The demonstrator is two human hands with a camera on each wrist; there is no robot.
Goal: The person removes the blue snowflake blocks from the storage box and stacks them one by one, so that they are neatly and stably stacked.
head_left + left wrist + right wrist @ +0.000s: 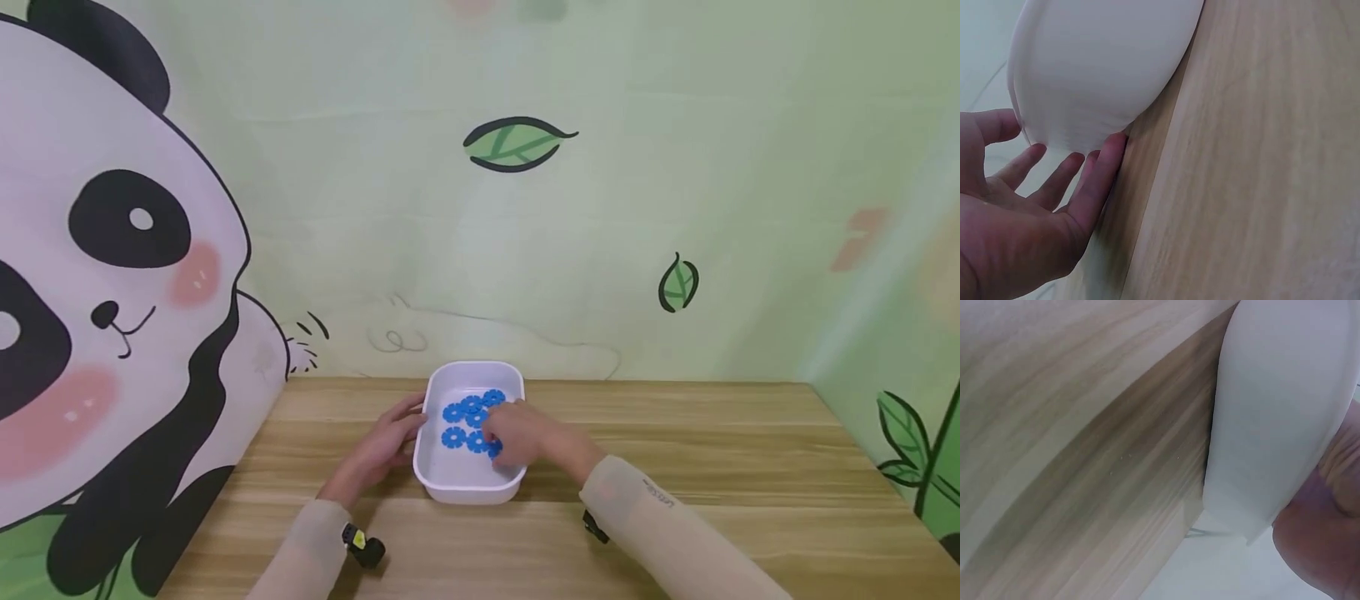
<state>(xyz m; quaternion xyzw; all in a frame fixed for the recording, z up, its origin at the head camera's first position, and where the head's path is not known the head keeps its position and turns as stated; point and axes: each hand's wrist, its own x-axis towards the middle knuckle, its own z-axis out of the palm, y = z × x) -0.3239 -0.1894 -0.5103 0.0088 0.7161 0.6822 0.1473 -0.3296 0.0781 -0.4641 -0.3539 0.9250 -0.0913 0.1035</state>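
A white plastic basin (468, 477) stands on the wooden table, with several blue notched snowflake discs (453, 437) lying flat on its bottom, some overlapping. My left hand (390, 442) is at the basin's left side. In the left wrist view, the fingertips of the left hand (1029, 212) touch the basin's outer wall (1097, 69), fingers spread and only slightly bent. Over the right rim reaches my right hand (517, 432), its fingers down among the discs. Whether they pinch a disc is hidden. The right wrist view catches only part of the right hand (1319, 544) beyond the basin wall (1272, 419).
Around the basin extends the wood-grain table (712, 467). Right behind the table hangs a pale green backdrop (360, 208) printed with a panda (127, 225) and leaves.
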